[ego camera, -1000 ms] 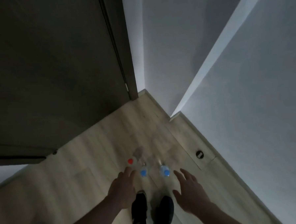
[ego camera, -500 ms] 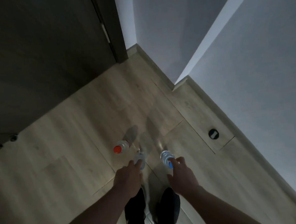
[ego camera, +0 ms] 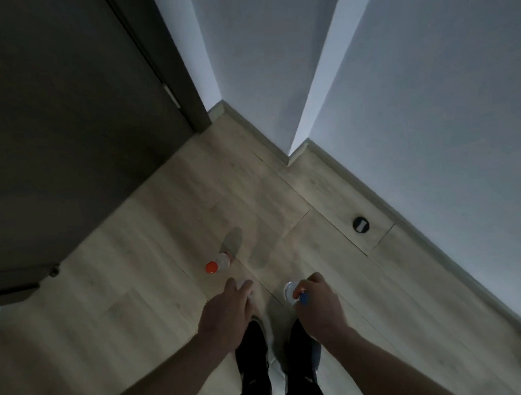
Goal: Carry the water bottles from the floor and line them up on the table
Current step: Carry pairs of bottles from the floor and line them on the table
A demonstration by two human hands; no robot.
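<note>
Three clear water bottles stand on the light wooden floor in front of my feet. A red-capped bottle (ego camera: 216,263) stands free at the far left. My left hand (ego camera: 227,310) covers the top of the middle bottle (ego camera: 246,285), whose cap is hidden under my fingers. My right hand (ego camera: 317,303) is closed around the neck of the blue-capped bottle (ego camera: 290,291); its blue cap shows between my fingers. Both bottles seem to rest on the floor. No table is in view.
A dark door (ego camera: 68,116) fills the left side, its frame meeting the floor ahead. Grey walls with a jutting corner (ego camera: 299,153) run along the right. A round black floor fitting (ego camera: 361,224) sits near the skirting. My black shoes (ego camera: 252,345) stand just below the bottles.
Both hands went from spread above the bottles down onto them. My left hand now hides the middle bottle's blue cap, and my right fingers have wrapped the right bottle's neck.
</note>
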